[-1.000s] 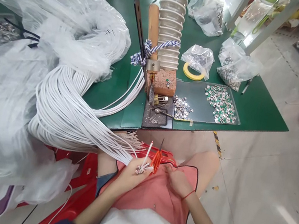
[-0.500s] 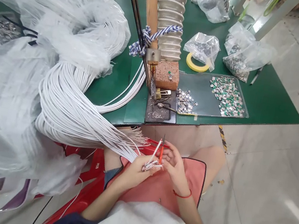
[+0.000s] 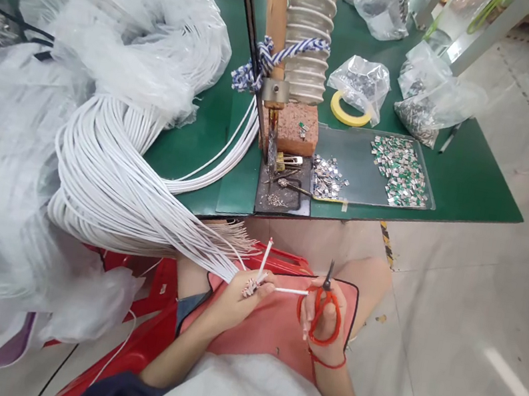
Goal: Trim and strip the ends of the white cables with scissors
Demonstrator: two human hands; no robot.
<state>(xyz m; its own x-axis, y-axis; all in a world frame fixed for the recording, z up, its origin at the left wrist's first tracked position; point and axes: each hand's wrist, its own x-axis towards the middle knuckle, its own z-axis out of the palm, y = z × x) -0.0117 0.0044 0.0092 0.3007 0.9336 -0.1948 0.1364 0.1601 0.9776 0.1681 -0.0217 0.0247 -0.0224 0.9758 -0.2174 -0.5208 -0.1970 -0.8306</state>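
My left hand (image 3: 242, 299) is closed around the ends of several white cables (image 3: 200, 245), above my lap. Short reddish and white wire tips show at the cut ends. One cable end (image 3: 265, 256) sticks up from this hand, and another white cable end (image 3: 290, 291) stretches right toward my right hand. In my right hand (image 3: 325, 320) are red-handled scissors (image 3: 325, 306), with fingers through the loops and dark blades pointing up and away. Whether the right fingers also pinch the stretched cable end is hard to make out.
A large cable coil (image 3: 109, 158) wrapped in plastic lies to the left. On the green table (image 3: 481, 173) stand a soldering iron (image 3: 272, 108) tied upright, a brick (image 3: 296, 129), a tray (image 3: 358, 153) of small connectors, yellow tape (image 3: 349, 119) and plastic bags (image 3: 359, 82).
My right hand has moved right, away from my left hand, and the scissors' red loops now show fully. One cable end now stretches between the hands. The view has shifted slightly.
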